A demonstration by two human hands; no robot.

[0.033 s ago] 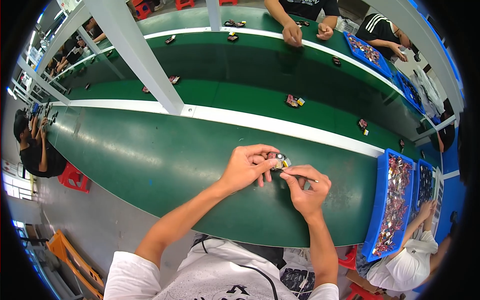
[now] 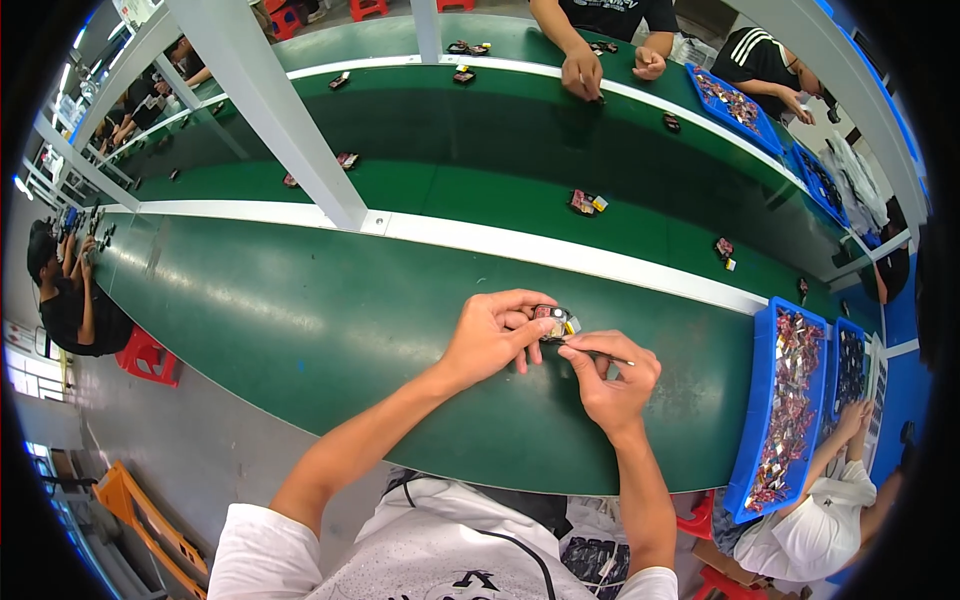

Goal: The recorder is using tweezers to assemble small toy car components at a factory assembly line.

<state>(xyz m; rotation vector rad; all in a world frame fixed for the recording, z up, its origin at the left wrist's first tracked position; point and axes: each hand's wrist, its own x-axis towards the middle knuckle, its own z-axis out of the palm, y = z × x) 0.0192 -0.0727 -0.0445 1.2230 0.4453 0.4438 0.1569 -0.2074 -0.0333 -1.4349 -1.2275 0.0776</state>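
Observation:
Above the green worktable (image 2: 400, 290), my left hand (image 2: 492, 335) is closed around the edge of a small black-cased electronic module (image 2: 548, 316). A reddish board shows inside the casing, and a yellow-and-white piece (image 2: 572, 326) sticks out at its right side. My right hand (image 2: 620, 380) pinches a thin, dark, stick-like tool (image 2: 605, 355). The tool's rear end points right, past my knuckles. Its tip meets the lower right edge of the module, though my fingertips partly hide the contact, so the tool's exact kind cannot be made out.
Similar modules (image 2: 584, 202) lie spaced along the green belt (image 2: 450, 180) beyond a white rail (image 2: 560, 262). At right stands a blue bin (image 2: 752, 420) of small reddish parts. A grey post (image 2: 285, 120) rises at left. Co-workers sit around; one's hand (image 2: 581, 76) reaches over the far rail.
Modules on the belt have shifted very slightly left. Across the belt, the co-worker's reaching hand has moved a little. My hands, the module and the tool stay almost where they were.

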